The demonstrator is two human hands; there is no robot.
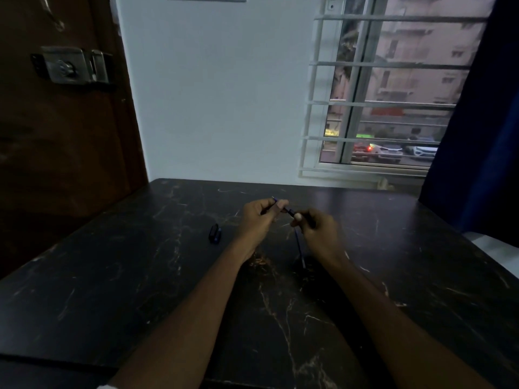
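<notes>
— How were you holding it?

— Nearest me, a thin blue rod (299, 249) ran down from under my right hand (317, 230) toward the table (140, 290). I took it for a refill. Both hands were raised above the table. My left hand (257, 221) pinched one end of the pen (289, 211) and my right pinched the other, which I judged was the grip for twisting the halves apart or together.

— And the cap?

— The cap (214, 234) lay on the table left of my hands, well apart and out of the way.

— What was hard to see?

— My fingers hid most of the pen. In that dim light I couldn't tell whether the rod rested on the table or hung from my right hand. Beyond was only the barred window (387, 102).
</notes>
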